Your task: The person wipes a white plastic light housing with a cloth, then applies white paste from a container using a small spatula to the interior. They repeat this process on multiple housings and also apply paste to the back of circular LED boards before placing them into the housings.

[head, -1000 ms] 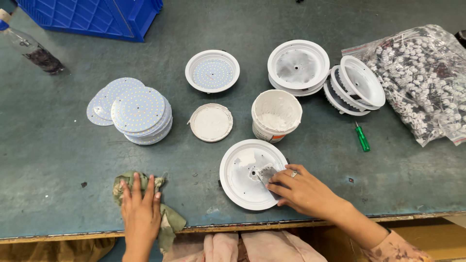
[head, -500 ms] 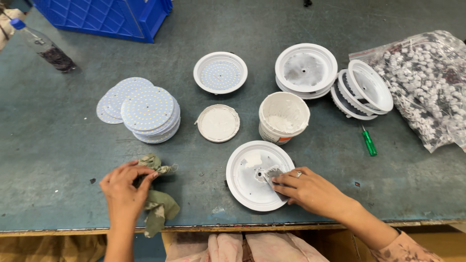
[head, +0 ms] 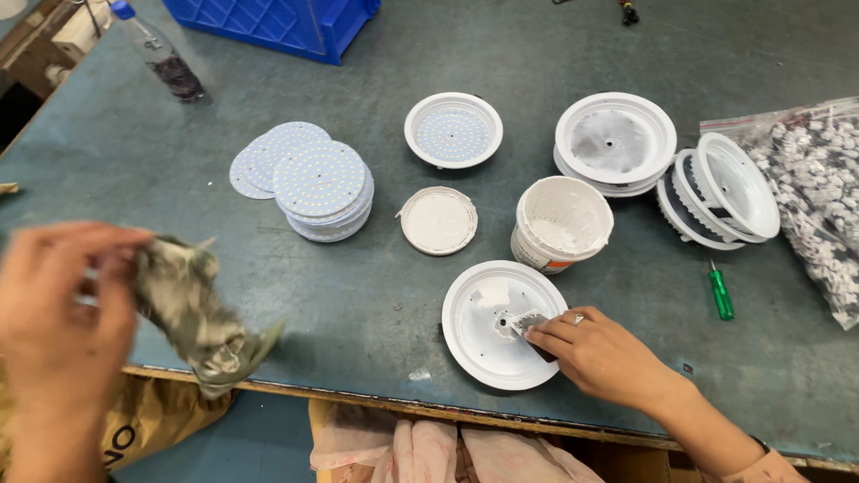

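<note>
1. The left hand [head: 58,313] is raised off the counter [head: 134,197] at the near-left edge, its grip closed around a crumpled, stained rag [head: 192,309]. The rag hangs loose below the fingers, and both are blurred.
2. At the far left lies a clear plastic bottle [head: 161,58] with a blue cap and some dark contents; beside it stands a blue plastic crate [head: 286,22], whose inside is out of view.
3. A stack of round white LED boards [head: 320,188] sits left of centre, with a few more fanned out behind it, within easy reach.
4. Further back, a white round lamp housing [head: 453,130] lies open side up with an LED board already seated in it.
5. A round white lid [head: 438,220] lies flat just beside the white tub [head: 562,224]. The tub stands open, smeared inside with white paste.
6. At the near edge a white round housing [head: 506,322] lies open side up, with a smear of white paste around its centre hole. The right hand [head: 599,353] rests on its right rim, grip closed on a small flat scraper [head: 528,322] pressed to the housing floor.
7. Behind the tub is a short stack of empty housings [head: 616,141], greyish inside; right of it, white ring frames [head: 725,192] lean against each other.
8. A green screwdriver [head: 721,293] lies by itself on the counter.
9. At the far right, a clear plastic bag [head: 819,188] is packed with small white parts.
</note>
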